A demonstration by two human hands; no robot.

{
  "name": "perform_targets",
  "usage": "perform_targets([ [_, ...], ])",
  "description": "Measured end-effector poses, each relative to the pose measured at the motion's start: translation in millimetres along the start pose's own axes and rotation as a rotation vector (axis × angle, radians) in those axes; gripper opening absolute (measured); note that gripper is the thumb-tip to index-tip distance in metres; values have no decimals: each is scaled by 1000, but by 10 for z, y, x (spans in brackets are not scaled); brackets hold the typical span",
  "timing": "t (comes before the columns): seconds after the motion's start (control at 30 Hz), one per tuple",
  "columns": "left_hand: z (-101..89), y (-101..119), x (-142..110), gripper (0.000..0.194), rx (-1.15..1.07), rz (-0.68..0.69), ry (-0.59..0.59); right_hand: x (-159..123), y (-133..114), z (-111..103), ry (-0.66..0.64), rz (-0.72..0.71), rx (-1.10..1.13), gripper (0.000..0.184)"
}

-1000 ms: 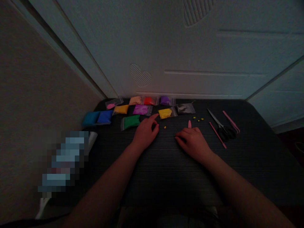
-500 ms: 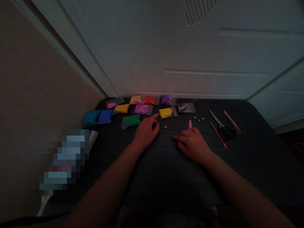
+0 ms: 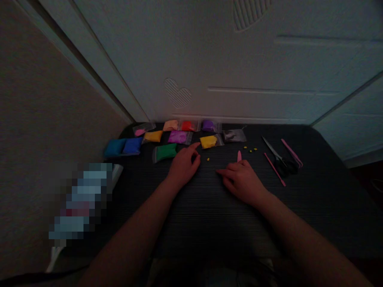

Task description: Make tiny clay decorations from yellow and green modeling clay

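Observation:
My left hand (image 3: 184, 164) rests on the dark table, index finger stretched toward the yellow clay packet (image 3: 208, 142), thumb apart, nothing held. A tiny yellow piece (image 3: 208, 159) lies between my two hands, touched by neither. To its right, my right hand (image 3: 243, 180) lies low with the index finger pointing left and the other fingers partly bent. A pink modelling tool (image 3: 239, 155) sticks out behind the right knuckles; its lower part is hidden, and I cannot tell whether the hand touches it. Several small yellow-and-dark pieces (image 3: 250, 150) lie beyond the right hand.
Black-handled scissors (image 3: 279, 159) lie at the right between a thin pink tool (image 3: 274, 169) and pink tweezers (image 3: 291, 153). Bagged clay, including a green packet (image 3: 166, 152) and a blue packet (image 3: 132, 146), lines the back left. A white panel (image 3: 254, 103) stands behind the table (image 3: 194, 223).

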State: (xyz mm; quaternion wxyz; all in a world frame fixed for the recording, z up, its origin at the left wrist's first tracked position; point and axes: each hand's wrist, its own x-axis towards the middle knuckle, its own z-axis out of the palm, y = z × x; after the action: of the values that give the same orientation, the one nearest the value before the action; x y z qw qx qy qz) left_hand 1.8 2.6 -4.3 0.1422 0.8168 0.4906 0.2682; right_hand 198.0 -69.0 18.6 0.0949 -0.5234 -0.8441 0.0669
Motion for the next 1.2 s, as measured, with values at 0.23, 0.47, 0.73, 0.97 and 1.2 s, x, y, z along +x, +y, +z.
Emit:
perform_targets([
  [0.23, 11, -12, 0, 39, 13, 15, 16, -2, 16, 12, 2, 0, 11, 28],
  [0.47, 11, -11, 1, 39, -1, 15, 15, -5, 29, 12, 8, 18, -11, 29],
  [0.73, 12, -23, 5, 40, 0, 22, 7, -13, -4, 11, -18, -30, 3, 30],
  [0.97, 11, -13, 0, 40, 6, 14, 16, -8, 19, 13, 1, 26, -2, 29],
  [1.2, 4, -4, 0, 40, 12, 14, 14, -7, -10, 12, -10, -2, -4, 30],
])
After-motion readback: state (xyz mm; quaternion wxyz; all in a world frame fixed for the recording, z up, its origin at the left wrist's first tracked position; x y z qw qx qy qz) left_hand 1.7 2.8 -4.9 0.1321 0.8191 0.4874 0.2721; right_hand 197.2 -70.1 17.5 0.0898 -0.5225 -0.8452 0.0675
